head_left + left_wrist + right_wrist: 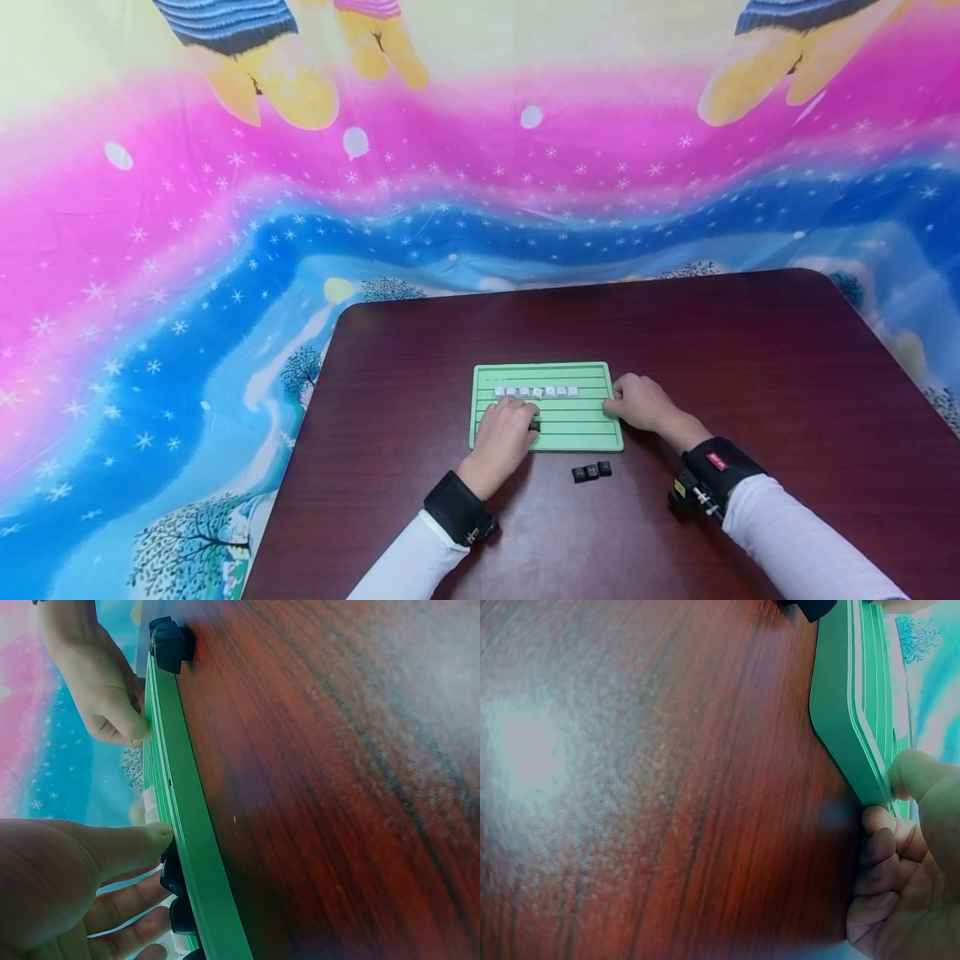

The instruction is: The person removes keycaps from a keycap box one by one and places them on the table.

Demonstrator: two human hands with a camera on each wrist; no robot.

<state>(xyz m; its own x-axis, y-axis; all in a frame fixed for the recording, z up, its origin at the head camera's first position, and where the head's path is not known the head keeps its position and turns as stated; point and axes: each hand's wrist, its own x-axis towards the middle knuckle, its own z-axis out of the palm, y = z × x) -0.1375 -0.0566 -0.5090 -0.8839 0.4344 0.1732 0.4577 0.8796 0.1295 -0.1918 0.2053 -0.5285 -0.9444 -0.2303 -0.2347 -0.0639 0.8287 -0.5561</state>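
Observation:
A pale green ridged tray (577,427) lies on the table, with a row of several white keycaps (537,392) across it. Over the tray's near left part, my left hand (504,437) pinches a black keycap (534,426) between thumb and fingers. The left wrist view shows several black keycaps (172,874) along the tray's near side, partly hidden by that hand's fingers. My right hand (643,404) grips the tray's right edge, its thumb (915,771) on top and the other fingers curled against the side.
Three black keycaps (592,472) stand in a short row on the table, just in front of the tray. The dark red-brown wooden table (405,358) extends around it. Behind the table hangs a colourful printed cloth (465,150).

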